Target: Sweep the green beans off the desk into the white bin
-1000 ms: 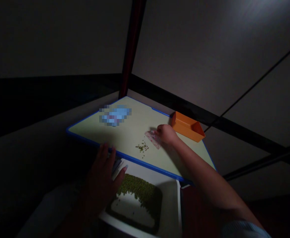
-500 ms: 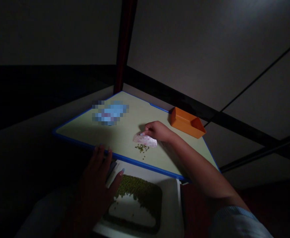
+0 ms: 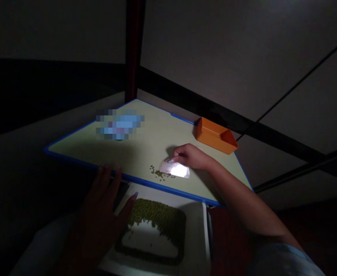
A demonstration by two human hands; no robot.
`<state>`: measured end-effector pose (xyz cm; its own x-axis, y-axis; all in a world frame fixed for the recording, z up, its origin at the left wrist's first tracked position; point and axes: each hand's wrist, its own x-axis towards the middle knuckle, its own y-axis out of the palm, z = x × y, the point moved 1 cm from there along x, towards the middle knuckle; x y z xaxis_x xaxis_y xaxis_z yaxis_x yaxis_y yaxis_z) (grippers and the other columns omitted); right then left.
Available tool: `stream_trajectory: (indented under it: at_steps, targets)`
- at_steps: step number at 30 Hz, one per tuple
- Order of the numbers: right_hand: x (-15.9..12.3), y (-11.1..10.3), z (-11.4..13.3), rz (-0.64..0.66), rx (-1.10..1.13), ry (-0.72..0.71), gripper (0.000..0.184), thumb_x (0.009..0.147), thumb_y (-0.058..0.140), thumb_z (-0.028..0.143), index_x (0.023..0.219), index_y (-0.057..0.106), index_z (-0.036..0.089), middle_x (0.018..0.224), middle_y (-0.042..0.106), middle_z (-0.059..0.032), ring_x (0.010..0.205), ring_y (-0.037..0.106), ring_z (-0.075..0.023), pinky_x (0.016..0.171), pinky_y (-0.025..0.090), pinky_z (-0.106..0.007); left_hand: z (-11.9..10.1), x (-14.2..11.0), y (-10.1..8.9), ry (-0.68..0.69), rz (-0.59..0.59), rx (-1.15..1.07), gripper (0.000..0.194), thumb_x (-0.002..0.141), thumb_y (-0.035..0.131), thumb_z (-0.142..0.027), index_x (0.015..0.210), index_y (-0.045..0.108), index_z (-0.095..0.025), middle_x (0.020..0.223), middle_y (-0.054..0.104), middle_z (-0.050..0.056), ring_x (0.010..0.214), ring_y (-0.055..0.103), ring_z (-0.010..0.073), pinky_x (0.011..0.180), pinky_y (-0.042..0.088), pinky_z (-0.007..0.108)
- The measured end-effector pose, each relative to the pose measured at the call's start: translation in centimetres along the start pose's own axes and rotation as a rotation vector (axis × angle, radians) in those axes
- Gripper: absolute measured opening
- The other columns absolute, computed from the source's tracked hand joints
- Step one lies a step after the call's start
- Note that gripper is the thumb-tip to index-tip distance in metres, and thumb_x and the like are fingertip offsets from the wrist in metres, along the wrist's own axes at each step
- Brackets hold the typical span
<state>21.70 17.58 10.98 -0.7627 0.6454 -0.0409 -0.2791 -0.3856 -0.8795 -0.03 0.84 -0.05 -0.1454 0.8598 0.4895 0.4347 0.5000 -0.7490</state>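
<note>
My right hand [image 3: 190, 156] is closed in a pinch on the top of a translucent half-round scraper [image 3: 175, 168], which stands tilted on the pale tabletop [image 3: 145, 142] and shines brightly. Small green beans [image 3: 159, 174] lie scattered along its lower edge and to its left, near the table's blue front rim. My left hand [image 3: 106, 207], dim in shadow, has its fingers spread and holds nothing visible. Its fingertips are at the blue rim, and its thumb reaches over the left side of a white bin [image 3: 195, 226]. Many green beans [image 3: 157, 212] cover part of the bin's bottom.
An orange open box [image 3: 217, 140] stands at the table's back right edge. A blurred-out light blue item [image 3: 120, 125] lies at the back left. Walls close in behind the table, with a dark red post [image 3: 132, 50] at the corner.
My right hand has moved the scraper slightly right and toward the table's front edge. The beans beside it lie more spread out. My left hand keeps its place by the rim while the view shifts.
</note>
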Motion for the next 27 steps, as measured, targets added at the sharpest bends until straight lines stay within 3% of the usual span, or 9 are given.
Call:
stream_trajectory:
  at_steps: [7, 14, 27]
  targets:
    - [-1.7, -0.1, -0.5, 0.013, 0.048, 0.054, 0.028, 0.082, 0.059, 0.034, 0.062, 0.05, 0.017, 0.055, 0.042, 0.0052, 0.054, 0.035, -0.0082, 0.054, 0.025, -0.023, -0.1, 0.1, -0.1, -0.013, -0.003, 0.002, 0.072, 0.083, 0.035, -0.058, 0.143, 0.023, -0.02, 0.156, 0.022, 0.014, 0.144, 0.018, 0.0284, 0.112, 0.029, 0.053]
    - [-3.5, -0.9, -1.6, -0.071, 0.163, 0.07, 0.03, 0.081, 0.058, 0.037, 0.061, 0.048, 0.017, 0.056, 0.04, 0.0049, 0.054, 0.034, -0.0082, 0.052, 0.026, -0.022, -0.5, 0.3, -0.2, -0.018, 0.008, 0.028, 0.077, 0.083, 0.029, -0.063, 0.141, 0.028, -0.013, 0.155, 0.022, 0.018, 0.144, 0.018, 0.0298, 0.114, 0.026, 0.052]
    - [-4.6, -1.3, -1.5, 0.013, 0.194, -0.001, 0.032, 0.081, 0.059, 0.038, 0.06, 0.049, 0.017, 0.056, 0.041, 0.0051, 0.056, 0.036, -0.0082, 0.055, 0.028, -0.024, -0.7, 0.5, -0.4, -0.096, 0.064, 0.037, 0.085, 0.08, 0.024, -0.069, 0.138, 0.033, -0.008, 0.154, 0.023, 0.02, 0.144, 0.016, 0.0289, 0.115, 0.023, 0.05]
